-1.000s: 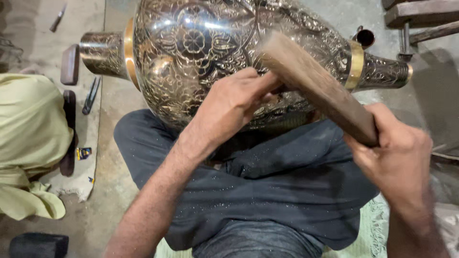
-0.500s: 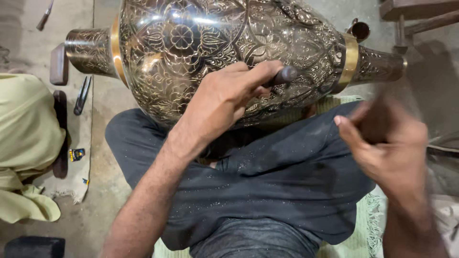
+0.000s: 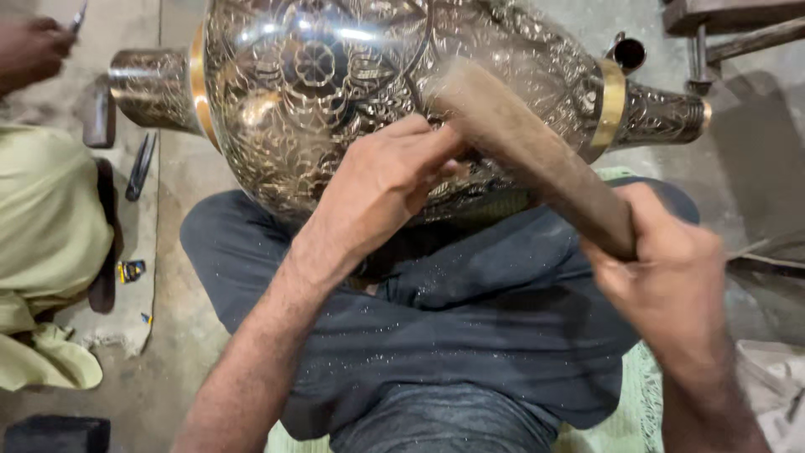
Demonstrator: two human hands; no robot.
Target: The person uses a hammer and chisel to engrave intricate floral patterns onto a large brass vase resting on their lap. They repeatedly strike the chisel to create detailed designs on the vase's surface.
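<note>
Resting sideways across the lap, on dark trousers: big engraved metal vase, floral pattern all over, brass bands at both narrow ends. Neck toward the left, over the floor; foot toward the right, beside a small dark cup.

Left hand pressed against the lower belly of the vase, fingers bunched together and pinching something thin against the metal; too hidden by the fingertips to tell what. Forearm running down toward the lower left.

Right hand clenched shut around the lower end of a wooden mallet. Mallet slanting up and left, blurred, its head just above the left fingertips, close against the vase wall; contact impossible to tell.

On the floor at the left: pale cloth mat carrying a thin dark tool, a small yellow-and-blue item and a dark block near the vase neck. Further left, another person in a light green garment, one hand at the upper left corner holding a thin tool. Green woven mat under the legs. Wooden beams at the upper right.
</note>
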